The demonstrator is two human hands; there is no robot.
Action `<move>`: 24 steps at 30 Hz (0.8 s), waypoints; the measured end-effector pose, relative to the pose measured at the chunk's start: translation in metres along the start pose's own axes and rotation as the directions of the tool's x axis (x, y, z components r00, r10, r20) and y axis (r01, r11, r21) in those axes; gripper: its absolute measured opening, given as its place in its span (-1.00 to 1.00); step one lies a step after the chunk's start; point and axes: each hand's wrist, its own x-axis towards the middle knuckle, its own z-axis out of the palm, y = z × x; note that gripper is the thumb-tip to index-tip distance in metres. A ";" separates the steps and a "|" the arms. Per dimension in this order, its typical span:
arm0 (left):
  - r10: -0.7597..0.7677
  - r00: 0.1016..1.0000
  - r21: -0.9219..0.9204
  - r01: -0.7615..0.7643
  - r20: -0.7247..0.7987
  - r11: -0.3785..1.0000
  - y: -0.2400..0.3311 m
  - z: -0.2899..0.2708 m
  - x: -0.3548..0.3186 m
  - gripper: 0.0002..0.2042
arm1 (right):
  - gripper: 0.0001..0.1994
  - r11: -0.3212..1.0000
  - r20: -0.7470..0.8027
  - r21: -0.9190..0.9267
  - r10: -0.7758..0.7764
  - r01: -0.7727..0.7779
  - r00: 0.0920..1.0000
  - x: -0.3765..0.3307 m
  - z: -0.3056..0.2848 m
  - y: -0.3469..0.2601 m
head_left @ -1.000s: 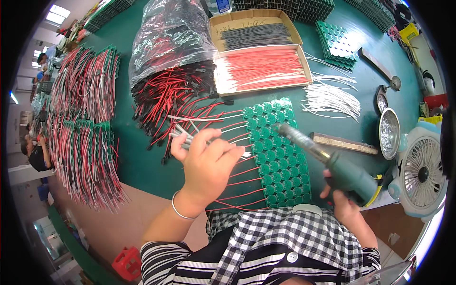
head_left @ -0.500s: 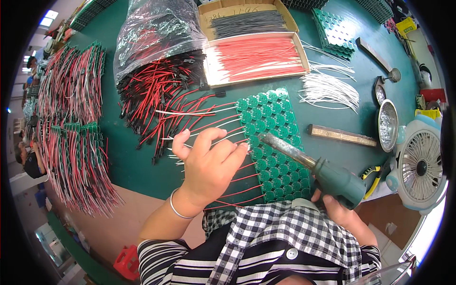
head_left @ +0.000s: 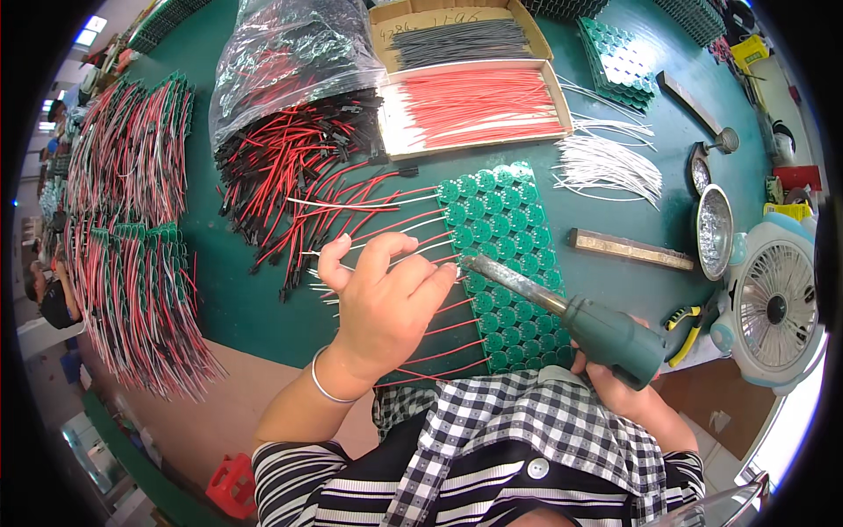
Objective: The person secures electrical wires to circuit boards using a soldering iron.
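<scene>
A green panel of round circuit boards (head_left: 502,215) lies on the table before me, with red and white wires running off its left edge. My left hand (head_left: 382,307) is closed in a pinch at that edge, thumb and forefinger on a thin wire; white wire ends stick out past its other fingers. From the right, my right hand (head_left: 622,391) grips a soldering iron (head_left: 606,338) by its dark green handle, which partly hides the fingers. The iron's metal tip is at the panel's left edge, right beside my left fingertips. Whether it touches the wire I cannot tell.
Behind the panel are a box of red wires (head_left: 474,101), a box of dark wires (head_left: 461,44) and a plastic bag (head_left: 294,61) over red-black leads. White wires (head_left: 610,167), a bar (head_left: 632,249), a metal bowl (head_left: 716,230), pliers (head_left: 685,334) and a fan (head_left: 777,307) lie right.
The soldering iron has shifted left and slightly down, bringing its tip closer to my left fingertips. My left hand has hardly moved.
</scene>
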 end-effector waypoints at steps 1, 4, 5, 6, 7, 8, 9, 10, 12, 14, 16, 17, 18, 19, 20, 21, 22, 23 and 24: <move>-0.001 1.000 -0.002 0.001 -0.003 1.000 0.000 0.000 0.000 -0.89 | -0.74 1.000 0.001 -0.001 0.000 0.000 1.000 0.000 -0.001 0.000; 0.008 1.000 0.000 -0.008 0.006 1.000 0.000 0.000 0.001 -0.90 | -0.73 0.999 0.038 -0.037 -0.021 0.023 0.999 0.000 -0.003 0.001; 0.008 1.000 0.000 -0.008 0.005 1.000 0.000 0.000 0.001 -0.90 | -0.73 1.000 0.015 -0.016 -0.004 0.005 1.000 -0.003 -0.001 0.003; 0.008 1.000 -0.001 -0.008 0.008 1.000 0.000 0.000 0.001 -0.90 | -0.73 1.000 -0.009 0.006 0.013 -0.013 1.000 -0.004 0.000 0.004; 0.008 1.000 -0.002 -0.008 0.010 1.000 0.000 0.000 0.001 -0.90 | -0.73 1.000 -0.009 0.005 0.013 -0.013 1.000 -0.003 0.000 0.004; 0.007 1.000 -0.002 -0.007 0.010 1.000 0.000 0.000 0.001 -0.90 | -0.74 0.998 -0.005 -0.055 -0.036 0.036 0.999 -0.002 -0.001 0.003; 0.008 1.000 -0.002 -0.008 0.011 1.000 -0.001 0.000 0.001 -0.90 | -0.76 0.990 0.002 -0.116 -0.085 0.084 0.996 0.000 -0.001 0.002; 0.009 1.000 -0.002 -0.009 0.011 1.000 -0.001 0.000 0.001 -0.90 | -0.76 0.990 0.002 -0.115 -0.084 0.084 0.996 0.002 -0.002 0.001; 0.009 1.000 0.000 -0.009 0.012 1.000 -0.001 0.000 0.001 -0.90 | -0.79 0.969 0.023 -0.142 -0.201 0.202 0.979 0.006 -0.004 0.000; 0.009 1.000 0.000 -0.009 0.010 1.000 -0.001 0.000 0.001 -0.89 | -0.81 0.988 -0.042 -0.062 -0.147 0.144 0.988 0.001 -0.002 0.001; 0.011 1.000 0.003 -0.011 0.012 1.000 0.000 0.000 0.001 -0.88 | -0.83 0.996 -0.103 0.020 -0.088 0.090 0.991 0.000 0.000 0.001; 0.014 1.000 0.003 -0.014 0.012 1.000 0.000 0.000 0.001 -0.88 | -0.83 0.990 -0.114 0.038 -0.131 0.136 0.985 0.001 0.001 0.001; 0.014 1.000 0.004 -0.014 0.013 1.000 0.000 -0.001 0.001 -0.88 | -0.83 0.982 -0.125 0.054 -0.174 0.181 0.977 0.001 0.002 0.001; 0.014 1.000 0.005 -0.014 0.013 1.000 0.000 -0.001 0.002 -0.88 | -0.83 0.982 -0.128 0.054 -0.175 0.184 0.976 0.001 0.001 0.001; 0.017 1.000 0.008 -0.018 0.013 1.000 0.001 -0.001 0.001 -0.88 | -0.81 0.979 -0.112 0.053 -0.190 0.197 0.975 0.002 0.001 0.001; 0.019 1.000 0.018 -0.019 0.011 1.000 0.001 -0.001 0.001 -0.88 | -0.80 0.976 -0.096 0.051 -0.205 0.210 0.974 0.001 0.000 0.002; 0.021 1.000 0.028 -0.021 0.008 0.999 0.001 -0.002 0.000 -0.88 | -0.80 0.975 -0.099 0.053 -0.208 0.214 0.973 -0.001 0.000 0.006; 0.025 1.000 0.030 -0.025 0.005 0.999 0.001 -0.002 0.001 -0.88 | -0.77 0.976 -0.120 0.041 -0.209 0.216 0.970 -0.004 0.001 0.013; 0.029 1.000 0.028 -0.029 -0.003 0.999 0.000 -0.001 0.001 -0.88 | -0.74 0.976 -0.141 0.030 -0.211 0.217 0.967 -0.006 0.002 0.017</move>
